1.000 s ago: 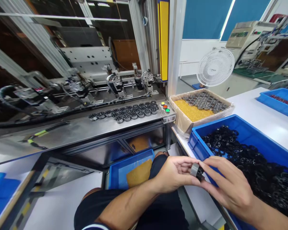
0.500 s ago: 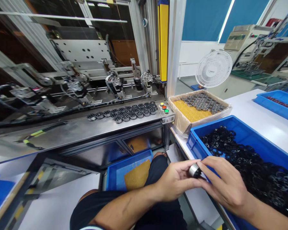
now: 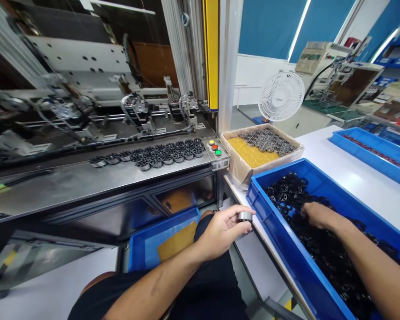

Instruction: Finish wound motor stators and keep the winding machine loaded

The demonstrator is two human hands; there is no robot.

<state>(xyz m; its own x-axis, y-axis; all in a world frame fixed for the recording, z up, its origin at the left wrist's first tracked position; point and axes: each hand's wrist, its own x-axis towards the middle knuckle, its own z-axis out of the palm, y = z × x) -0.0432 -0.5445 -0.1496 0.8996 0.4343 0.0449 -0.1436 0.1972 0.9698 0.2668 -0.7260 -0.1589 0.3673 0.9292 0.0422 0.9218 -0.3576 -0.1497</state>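
Between the thumb and fingers of my left hand (image 3: 224,230) is a round metal ring part (image 3: 244,217), silver at the side with black beneath. The hand is left of the large blue bin (image 3: 273,213). My right hand (image 3: 320,215) reaches down into that bin, its fingers pressed together among many black plastic parts (image 3: 330,249); its fingertips and anything between them are hidden. Rows of black and silver round parts (image 3: 166,153) stand on the metal bench ledge (image 3: 120,177).
A lined box (image 3: 242,171) of metal rings on yellow sheet stands behind the bin. Buttons (image 3: 214,147) sit at the ledge's right end, near a yellow post (image 3: 212,58). Further off are a white fan (image 3: 281,96) and another blue tray (image 3: 363,149). A lower blue bin (image 3: 143,242) is beneath the ledge.
My right hand has left the ring part and moved right, into the blue bin. My left hand keeps the ring part, now turned more level. The view has shifted to the right.
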